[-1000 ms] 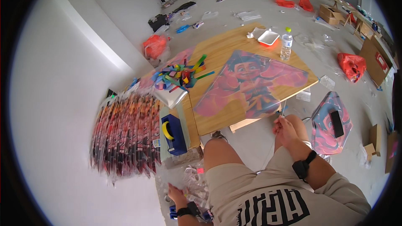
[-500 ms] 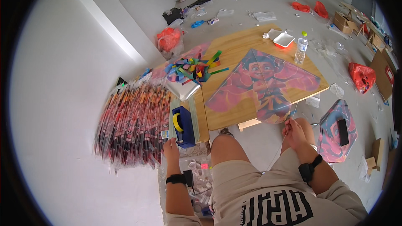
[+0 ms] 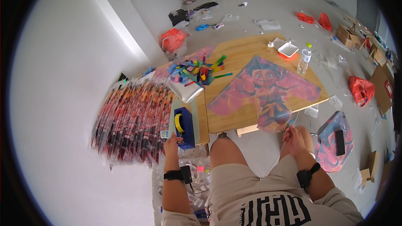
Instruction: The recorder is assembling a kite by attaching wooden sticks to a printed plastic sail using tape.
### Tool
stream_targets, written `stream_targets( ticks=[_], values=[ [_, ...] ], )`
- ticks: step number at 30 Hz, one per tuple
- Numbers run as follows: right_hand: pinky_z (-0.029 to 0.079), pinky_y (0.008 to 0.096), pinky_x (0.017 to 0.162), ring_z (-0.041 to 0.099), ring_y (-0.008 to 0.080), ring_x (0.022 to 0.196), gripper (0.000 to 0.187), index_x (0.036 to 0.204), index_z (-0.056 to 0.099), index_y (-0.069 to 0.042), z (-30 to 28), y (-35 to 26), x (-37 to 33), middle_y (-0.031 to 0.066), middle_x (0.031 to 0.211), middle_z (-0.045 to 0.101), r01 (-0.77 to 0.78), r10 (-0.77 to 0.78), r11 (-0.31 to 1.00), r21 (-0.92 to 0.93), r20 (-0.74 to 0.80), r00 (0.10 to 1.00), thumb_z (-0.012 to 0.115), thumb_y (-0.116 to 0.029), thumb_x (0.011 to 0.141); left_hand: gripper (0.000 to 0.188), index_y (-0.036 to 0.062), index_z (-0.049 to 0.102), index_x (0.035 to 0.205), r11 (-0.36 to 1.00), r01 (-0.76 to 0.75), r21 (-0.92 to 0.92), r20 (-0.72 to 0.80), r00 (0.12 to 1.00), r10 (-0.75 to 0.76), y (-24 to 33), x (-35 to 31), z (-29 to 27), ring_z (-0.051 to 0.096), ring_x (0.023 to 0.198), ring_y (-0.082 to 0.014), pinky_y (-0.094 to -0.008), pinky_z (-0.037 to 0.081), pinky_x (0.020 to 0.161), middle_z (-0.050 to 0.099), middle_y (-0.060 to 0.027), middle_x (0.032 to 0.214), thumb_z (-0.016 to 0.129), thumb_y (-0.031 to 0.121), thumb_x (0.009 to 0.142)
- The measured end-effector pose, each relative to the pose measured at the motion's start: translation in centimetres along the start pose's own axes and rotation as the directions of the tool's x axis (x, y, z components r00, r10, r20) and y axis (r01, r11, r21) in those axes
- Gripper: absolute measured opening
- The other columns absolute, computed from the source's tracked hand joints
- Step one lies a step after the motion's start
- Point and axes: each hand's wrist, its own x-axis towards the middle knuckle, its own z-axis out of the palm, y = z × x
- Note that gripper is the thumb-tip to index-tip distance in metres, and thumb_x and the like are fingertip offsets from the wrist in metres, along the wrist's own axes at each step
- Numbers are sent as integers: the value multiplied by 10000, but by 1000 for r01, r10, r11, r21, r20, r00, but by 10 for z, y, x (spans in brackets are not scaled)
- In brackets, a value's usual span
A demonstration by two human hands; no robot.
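A large printed kite [image 3: 270, 94] with a cartoon figure lies on the wooden table [image 3: 234, 50], its lower tip hanging past the near edge. Just at that tip, my right hand [image 3: 295, 139] is closed in a pinch on a thin pale string, which runs down toward my lap. My left hand [image 3: 172, 145] is at the near end of a blue tape dispenser [image 3: 189, 132] holding a yellow roll [image 3: 179, 123]. Its fingers are drawn together by the dispenser's front; whatever lies between them is too small to make out.
Many wrapped kites [image 3: 132, 121] are stacked at the left. Colourful ribbons [image 3: 197, 71] lie on the table's far left. A water bottle [image 3: 305, 58] and a white-and-red tray [image 3: 288, 50] stand at the far right. Another kite [image 3: 333, 146] with a black phone-like object [image 3: 340, 142] is right of my knee.
My left fingers have moved in against the near end of the tape dispenser. The right hand keeps its pinch by the kite's tip. The view has shifted slightly.
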Motion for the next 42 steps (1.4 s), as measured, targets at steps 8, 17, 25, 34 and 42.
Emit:
stream_targets(
  ticks=[8,17,25,34,42],
  values=[
    [498,319,707,560,170,718,312,958,633,-69,8,5,-3,11,777,547,-24,18,997,-78,-77,997,541,-325,1112,470,157,729,1261,886,246,-393,122,969,-215,39,-70,-38,555,1111,-104,-385,317,988,700,43,1298,453,495,1086],
    [404,259,610,464,98,629,286,944,615,-109,38,9,-9,-26,720,478,-108,114,979,-173,26,993,505,-304,1122,609,1,689,1301,840,344,-420,653,757,16,-20,-189,-146,492,815,-142,-316,358,744,619,-6,933,444,521,1101],
    [413,319,639,524,159,694,194,879,603,-119,180,28,9,18,742,523,279,235,764,-582,653,720,565,-208,1047,776,-103,691,1276,736,546,-400,840,540,55,-72,-262,-188,308,565,-73,-277,260,595,345,73,605,474,612,1067],
    [553,450,849,682,347,1028,287,1271,705,-153,343,124,-32,95,1144,693,880,359,105,-463,843,400,560,-132,1025,789,-132,723,1198,767,588,-257,848,518,-112,-87,-308,-202,270,478,-82,-276,298,591,335,65,522,480,608,1067],
    [549,456,899,690,358,1054,274,1266,700,-103,344,168,-15,119,1173,712,834,299,200,-515,842,449,575,-145,1025,743,-114,706,1244,680,650,-339,830,547,-108,-130,-322,-207,273,521,-86,-277,256,598,307,68,545,400,551,1114]
  ],
)
